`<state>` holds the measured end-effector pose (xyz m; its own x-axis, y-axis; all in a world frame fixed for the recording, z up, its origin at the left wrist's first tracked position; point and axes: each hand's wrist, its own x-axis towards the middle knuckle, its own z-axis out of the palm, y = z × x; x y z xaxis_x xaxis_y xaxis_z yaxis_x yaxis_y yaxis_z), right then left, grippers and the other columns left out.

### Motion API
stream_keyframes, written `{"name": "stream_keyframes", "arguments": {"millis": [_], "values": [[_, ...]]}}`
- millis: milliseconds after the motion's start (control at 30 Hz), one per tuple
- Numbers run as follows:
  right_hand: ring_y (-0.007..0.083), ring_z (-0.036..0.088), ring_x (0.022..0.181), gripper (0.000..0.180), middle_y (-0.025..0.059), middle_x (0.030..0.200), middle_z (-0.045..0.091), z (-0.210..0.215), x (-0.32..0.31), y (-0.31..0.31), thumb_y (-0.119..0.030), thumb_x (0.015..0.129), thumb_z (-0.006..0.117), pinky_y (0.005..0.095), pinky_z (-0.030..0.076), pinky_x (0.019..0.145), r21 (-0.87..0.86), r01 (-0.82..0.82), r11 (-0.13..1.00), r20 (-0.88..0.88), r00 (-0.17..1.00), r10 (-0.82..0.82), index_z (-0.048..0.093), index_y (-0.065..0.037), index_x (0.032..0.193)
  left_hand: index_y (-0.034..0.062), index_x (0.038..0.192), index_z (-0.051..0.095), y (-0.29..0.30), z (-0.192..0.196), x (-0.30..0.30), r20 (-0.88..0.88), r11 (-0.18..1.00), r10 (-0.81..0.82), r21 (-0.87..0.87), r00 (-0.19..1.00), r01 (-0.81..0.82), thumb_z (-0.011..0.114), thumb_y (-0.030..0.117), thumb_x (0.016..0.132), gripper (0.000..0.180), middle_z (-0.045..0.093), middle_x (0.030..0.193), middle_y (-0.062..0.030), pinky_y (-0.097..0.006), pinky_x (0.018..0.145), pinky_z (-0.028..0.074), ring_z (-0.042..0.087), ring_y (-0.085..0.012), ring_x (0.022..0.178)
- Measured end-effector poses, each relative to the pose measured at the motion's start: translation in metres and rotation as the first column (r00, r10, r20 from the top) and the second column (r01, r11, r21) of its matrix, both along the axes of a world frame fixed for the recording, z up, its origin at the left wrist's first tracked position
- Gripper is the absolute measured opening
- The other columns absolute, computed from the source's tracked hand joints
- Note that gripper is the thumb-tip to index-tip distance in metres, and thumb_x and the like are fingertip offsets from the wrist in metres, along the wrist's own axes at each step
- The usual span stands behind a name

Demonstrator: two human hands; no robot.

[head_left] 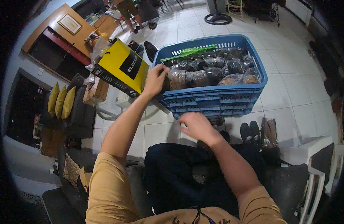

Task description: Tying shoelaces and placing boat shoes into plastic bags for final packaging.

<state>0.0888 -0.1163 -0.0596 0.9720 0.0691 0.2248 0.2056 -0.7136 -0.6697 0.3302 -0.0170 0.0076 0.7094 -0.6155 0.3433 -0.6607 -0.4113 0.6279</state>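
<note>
A blue plastic crate (pixel 213 89) stands before me, filled with rows of clear-plastic-wrapped bundles (pixel 197 78), dark and brown, perhaps shoes. Along its far side lies a bright green plastic strip or bag (pixel 190 52). At the crate's near left corner is my left hand (pixel 156 79), its fingers bent together beside the wrapped bundles; whatever they pinch is too small to make out. My right hand (pixel 197 127) hangs just in front of the crate's near wall, above my lap. Motion blurs its curled fingers, and no held thing shows there.
Left of the crate leans a yellow and black paper bag (pixel 123 65). Dark shoes (pixel 249 131) and a plastic-wrapped brown pair (pixel 270 132) rest on the tiled floor to the right. A white chair (pixel 314 156) stands at the far right. A person's legs (pixel 128 15) show in the background.
</note>
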Motion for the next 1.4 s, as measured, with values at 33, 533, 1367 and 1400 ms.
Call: {"name": "stream_keyframes", "arguments": {"millis": [33,533,1367,1400], "values": [[0.0355,0.072,0.090,0.023,0.0170,0.096,0.073,0.012,0.006,-0.003,-0.018,0.088,0.075,0.0463,0.057,0.083,0.114,0.066,0.991,0.165,0.983,-0.085,0.071,-0.002,0.103,-0.0036,0.096,0.065,-0.001,0.004,-0.003,-0.003,1.000,-0.002,0.001,1.000,0.002,0.065,0.024,0.100,0.028,0.064,0.082,-0.0180,-0.041,0.075,0.048,0.059,-0.0256,0.075],[0.0460,0.061,0.124,0.104,0.0316,0.134,0.063,0.042,0.104,-0.085,-0.059,0.072,0.087,0.0476,0.050,0.105,-0.065,0.264,0.962,0.064,0.963,-0.260,0.049,0.005,0.145,-0.0039,0.099,0.067,0.016,-0.003,0.000,0.088,0.993,-0.014,-0.115,0.996,0.024,0.067,0.020,0.099,0.024,0.064,0.084,-0.0169,-0.036,0.074,0.049,0.062,-0.0257,0.079],[0.0212,0.059,0.123,0.068,0.0106,0.135,0.063,0.142,0.010,-0.024,-0.040,0.096,0.075,0.0357,0.042,0.109,0.804,0.008,0.595,0.296,0.862,-0.411,0.049,-0.003,0.145,-0.0023,0.146,0.039,0.043,0.067,-0.137,-0.143,0.736,-0.349,-0.654,0.926,0.176,0.095,0.024,0.076,0.093,0.061,0.137,-0.0160,-0.038,0.112,0.043,0.060,-0.0242,0.127],[0.0214,0.059,0.123,0.068,0.0111,0.135,0.063,0.136,-0.002,-0.022,-0.038,0.095,0.077,0.0358,0.043,0.109,0.798,0.035,0.602,0.253,0.887,-0.387,0.048,-0.002,0.145,-0.0024,0.146,0.040,0.046,0.065,-0.150,-0.243,0.731,-0.405,-0.664,0.881,0.153,0.094,0.022,0.077,0.091,0.061,0.137,-0.0162,-0.038,0.112,0.043,0.060,-0.0242,0.127]]}}
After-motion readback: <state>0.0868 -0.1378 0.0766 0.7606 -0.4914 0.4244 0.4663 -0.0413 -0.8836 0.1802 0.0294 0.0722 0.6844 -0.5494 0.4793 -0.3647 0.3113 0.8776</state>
